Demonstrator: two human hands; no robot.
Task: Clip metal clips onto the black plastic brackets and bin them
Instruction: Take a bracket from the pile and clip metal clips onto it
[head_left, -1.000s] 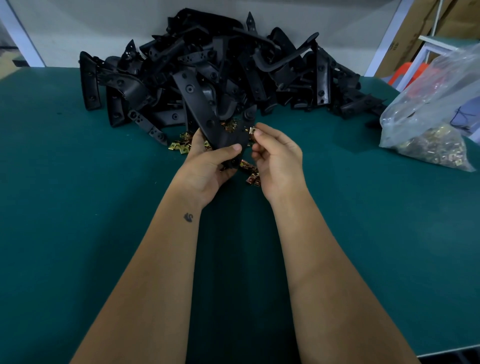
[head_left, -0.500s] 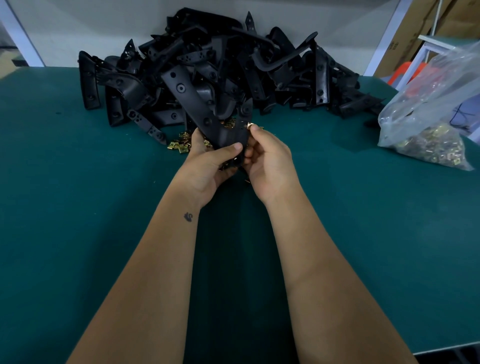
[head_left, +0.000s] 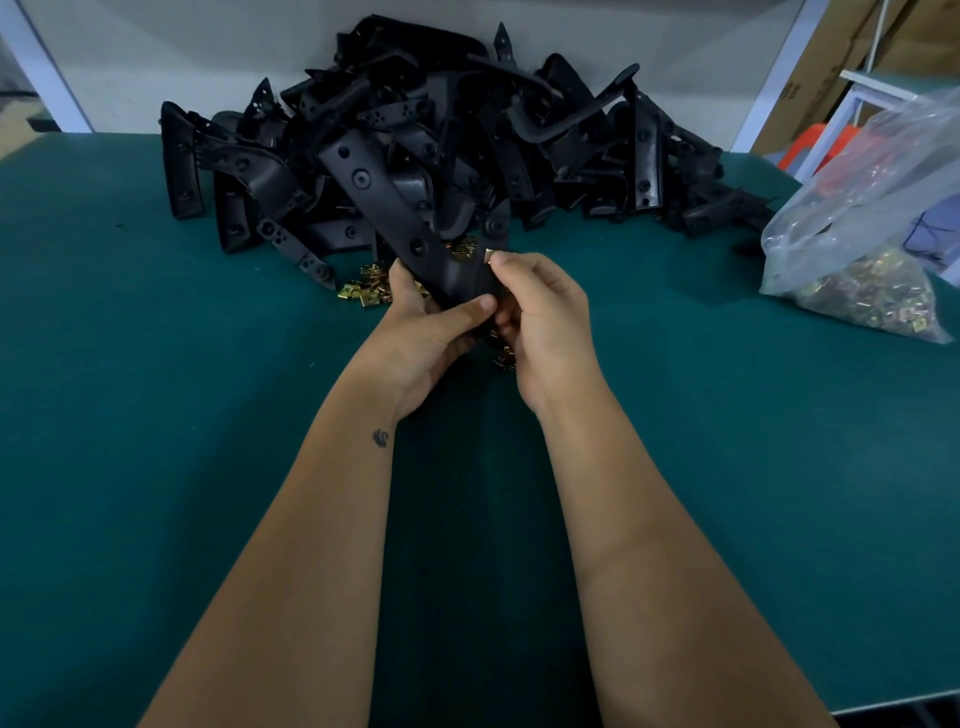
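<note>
One long black plastic bracket (head_left: 395, 218) is gripped by the left hand (head_left: 431, 343); the right hand (head_left: 545, 322) pinches one small brass-coloured metal clip (head_left: 489, 254) at its edge. Beyond both hands lies one heap of black brackets (head_left: 519, 140), too many to count.

Hands work a bracket (head_left: 395, 218) before the pile (head_left: 441, 135).
The left hand (head_left: 426, 343) grips the bracket's near end; the right hand (head_left: 545, 322) pinches a brass clip (head_left: 489, 255) at its edge. Loose clips (head_left: 363, 291) lie beneath; a bag (head_left: 857, 249) sits right of it.
</note>
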